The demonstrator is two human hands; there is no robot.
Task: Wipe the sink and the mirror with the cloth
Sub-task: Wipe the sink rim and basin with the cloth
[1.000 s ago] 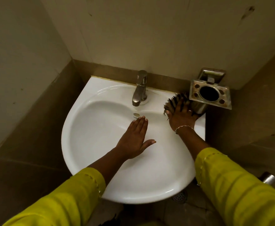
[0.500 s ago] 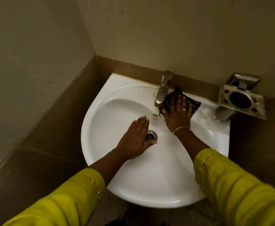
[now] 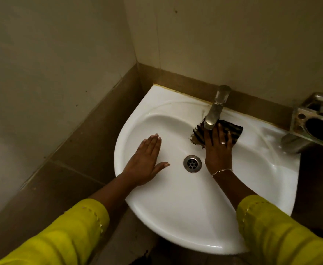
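A white corner sink (image 3: pixel 185 217) fills the middle of the view, with a metal drain (image 3: pixel 192 163) in its bowl. My right hand (image 3: pixel 218 150) lies flat on a dark striped cloth (image 3: pixel 231 130), pressing it against the back of the bowl under the metal tap (image 3: pixel 215 111). My left hand (image 3: pixel 147 161) rests palm down on the left side of the bowl, fingers together and thumb out, holding nothing. No mirror is in view.
A metal holder (image 3: pixel 317 123) with a round hole is fixed to the wall at the right, just past the sink's edge. Tiled walls close in behind and on the left. Brown tiles run below the pale ones.
The cloth and my right hand slid left along the back of the sink, from beside the metal holder to under the tap. The view swung left, and the drain is now uncovered.
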